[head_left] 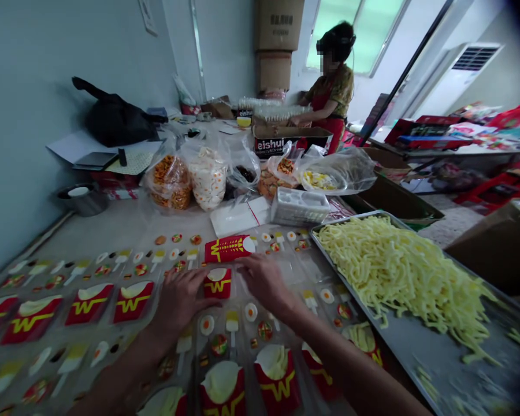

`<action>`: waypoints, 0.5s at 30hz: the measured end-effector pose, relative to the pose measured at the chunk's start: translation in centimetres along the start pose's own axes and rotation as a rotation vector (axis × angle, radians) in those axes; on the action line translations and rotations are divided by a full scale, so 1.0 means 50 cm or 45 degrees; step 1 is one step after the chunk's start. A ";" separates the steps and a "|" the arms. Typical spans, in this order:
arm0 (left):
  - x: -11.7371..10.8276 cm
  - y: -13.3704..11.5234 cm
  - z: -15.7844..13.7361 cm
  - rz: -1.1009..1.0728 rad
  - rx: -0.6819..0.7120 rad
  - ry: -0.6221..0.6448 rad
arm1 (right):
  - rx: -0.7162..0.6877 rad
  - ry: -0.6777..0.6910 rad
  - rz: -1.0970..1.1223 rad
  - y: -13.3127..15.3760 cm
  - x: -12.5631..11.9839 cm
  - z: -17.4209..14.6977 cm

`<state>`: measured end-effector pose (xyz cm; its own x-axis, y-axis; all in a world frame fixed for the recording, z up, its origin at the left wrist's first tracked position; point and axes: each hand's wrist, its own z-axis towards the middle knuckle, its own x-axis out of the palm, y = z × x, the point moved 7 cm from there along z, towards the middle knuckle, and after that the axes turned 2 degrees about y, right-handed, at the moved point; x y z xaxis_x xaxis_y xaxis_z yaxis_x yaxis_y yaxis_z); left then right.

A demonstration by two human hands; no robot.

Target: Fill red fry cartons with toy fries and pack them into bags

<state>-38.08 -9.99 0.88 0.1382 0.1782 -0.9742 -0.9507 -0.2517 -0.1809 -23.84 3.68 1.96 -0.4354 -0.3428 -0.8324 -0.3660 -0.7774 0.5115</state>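
Note:
A small red fries box (pixel 218 284) with a yellow W sits in a clear plastic tray, between my two hands. My left hand (pixel 179 297) lies at its left side, fingers stretched out and thumb apart along the lower edge. To the right of the box, my right hand (pixel 264 282) is open with fingertips pointing left, close to its upper right corner; whether they touch it I cannot tell. Just beyond lies a flat red carton (pixel 229 248) with yellow marks. Other red boxes (pixel 133 300) fill trays on the left, and boxes with pale strands (pixel 277 375) stand nearer me.
A metal tray (pixel 383 341) heaped with pale yellow strands (pixel 398 271) stands at right. Clear bags of small pieces (pixel 208 176) and a stack of white plastic trays (pixel 301 206) line the back. Across the table, a person (pixel 335 86) works behind an open carton (pixel 292 138).

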 end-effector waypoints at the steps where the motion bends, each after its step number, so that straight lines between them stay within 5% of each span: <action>1: -0.011 -0.003 0.010 -0.011 0.006 -0.012 | 0.123 -0.083 0.029 -0.030 -0.023 0.004; 4: -0.034 -0.027 0.076 -0.006 0.070 -0.085 | 0.388 -0.198 0.035 -0.099 -0.055 0.031; 10: 0.026 -0.089 0.272 0.106 0.211 0.127 | 0.464 0.099 0.061 -0.110 0.020 0.113; 13: 0.057 -0.094 0.294 0.065 0.319 0.229 | 0.524 0.111 0.087 -0.112 0.010 0.102; 15: 0.061 -0.080 0.303 -0.015 0.315 0.140 | 0.575 0.043 0.036 -0.126 -0.030 0.072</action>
<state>-38.06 5.98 0.65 0.1665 0.0720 -0.9834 -0.9859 -0.0076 -0.1674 -23.83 10.98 0.77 -0.4260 -0.3834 -0.8195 -0.6798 -0.4620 0.5696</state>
